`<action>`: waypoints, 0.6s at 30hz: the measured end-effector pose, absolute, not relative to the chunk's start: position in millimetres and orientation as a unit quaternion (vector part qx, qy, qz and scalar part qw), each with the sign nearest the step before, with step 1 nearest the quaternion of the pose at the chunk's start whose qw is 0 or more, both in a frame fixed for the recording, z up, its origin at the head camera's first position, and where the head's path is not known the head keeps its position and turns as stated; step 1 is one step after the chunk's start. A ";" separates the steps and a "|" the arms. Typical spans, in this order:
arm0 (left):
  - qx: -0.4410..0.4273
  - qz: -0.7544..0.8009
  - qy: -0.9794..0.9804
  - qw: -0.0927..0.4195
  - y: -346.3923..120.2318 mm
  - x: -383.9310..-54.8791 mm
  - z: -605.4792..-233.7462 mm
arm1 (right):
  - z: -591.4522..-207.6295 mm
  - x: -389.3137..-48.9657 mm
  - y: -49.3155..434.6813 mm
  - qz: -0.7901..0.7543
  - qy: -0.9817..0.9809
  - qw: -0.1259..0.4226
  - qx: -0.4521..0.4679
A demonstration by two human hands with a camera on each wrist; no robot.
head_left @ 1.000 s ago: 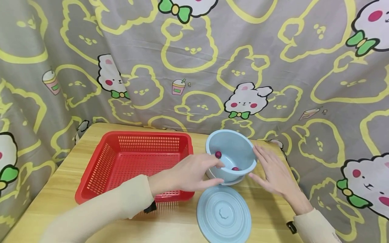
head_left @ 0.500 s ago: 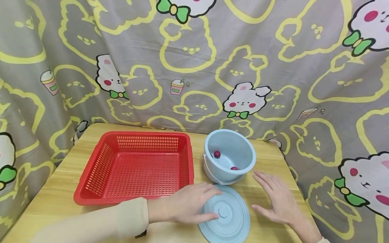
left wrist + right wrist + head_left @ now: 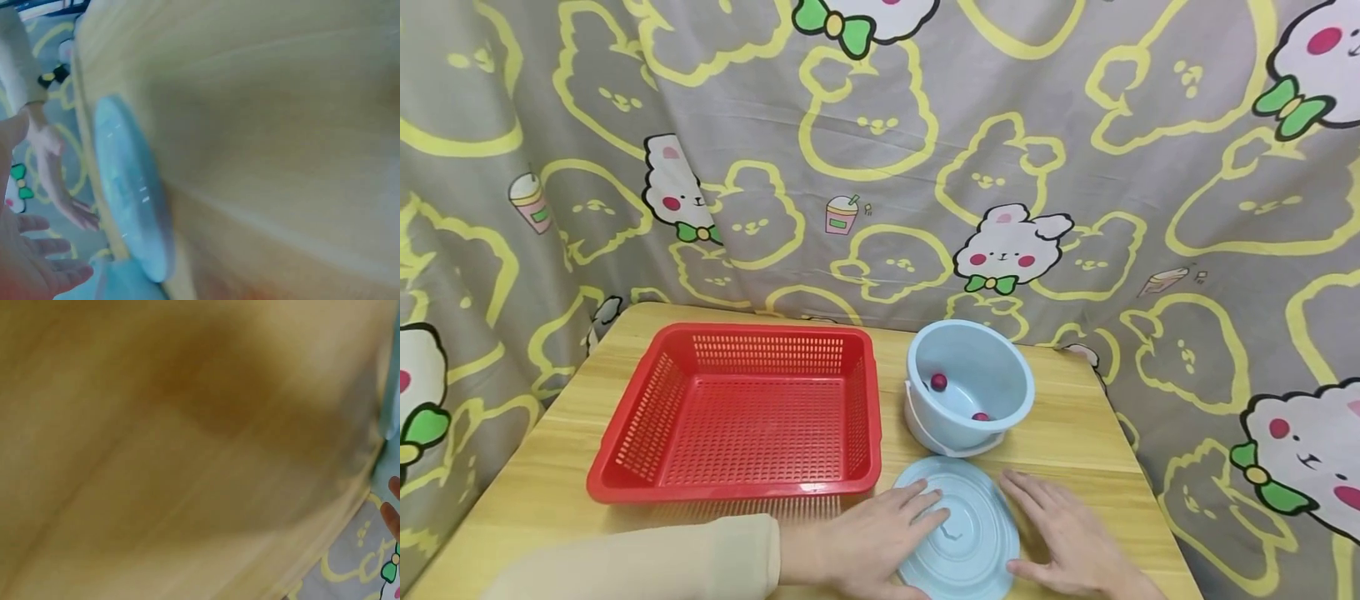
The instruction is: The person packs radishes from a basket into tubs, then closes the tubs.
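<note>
A round light-blue lid (image 3: 964, 533) with a small raised knob lies flat on the table, just in front of the light-blue bucket (image 3: 951, 421). My left hand (image 3: 872, 537) is at the lid's left edge, its fingers spread and reaching over the rim. On the other side, my right hand (image 3: 1067, 533) is beside the lid's right edge with fingers extended. Whether either hand touches the lid I cannot tell. Inside the uncovered bucket are two small dark-red round things (image 3: 938, 382). In the left wrist view the lid (image 3: 131, 187) appears edge-on, apart from the left palm (image 3: 28, 262).
A large red perforated basket (image 3: 597, 479) stands on the wooden table (image 3: 1075, 400), left of the bucket. The bucket's white handle (image 3: 925, 429) hangs down its front. A patterned grey curtain (image 3: 880, 275) rises behind the table and along its sides.
Both hands have come away from the bucket and moved down toward me, to either side of the lid. Bucket, lid and basket stay in place.
</note>
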State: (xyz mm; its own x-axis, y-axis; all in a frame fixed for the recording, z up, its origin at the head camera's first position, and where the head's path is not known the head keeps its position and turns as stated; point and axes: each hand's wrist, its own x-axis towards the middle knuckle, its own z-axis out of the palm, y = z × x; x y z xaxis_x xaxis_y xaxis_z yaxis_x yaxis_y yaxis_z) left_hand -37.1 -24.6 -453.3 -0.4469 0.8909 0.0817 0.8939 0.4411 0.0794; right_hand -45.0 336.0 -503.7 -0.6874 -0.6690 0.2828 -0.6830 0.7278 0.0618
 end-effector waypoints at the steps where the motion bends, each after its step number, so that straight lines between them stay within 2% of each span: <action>1: -0.523 -0.055 -0.851 0.007 -24.4 -36.1 -455.8 | -505.5 -44.3 336.1 0.025 -0.917 0.142 0.371; 8: -0.451 -0.087 -0.885 -0.076 -27.1 -32.5 -475.9 | -514.6 -46.0 337.5 0.030 -0.913 0.105 0.392; 13: -0.404 -0.090 -0.907 -0.079 -29.8 -30.9 -492.6 | -516.6 -44.9 336.9 0.017 -0.918 0.075 0.388; 18: -0.403 -0.097 -0.907 -0.075 -31.8 -36.0 -504.0 | -518.8 -44.2 337.6 0.009 -0.917 0.066 0.394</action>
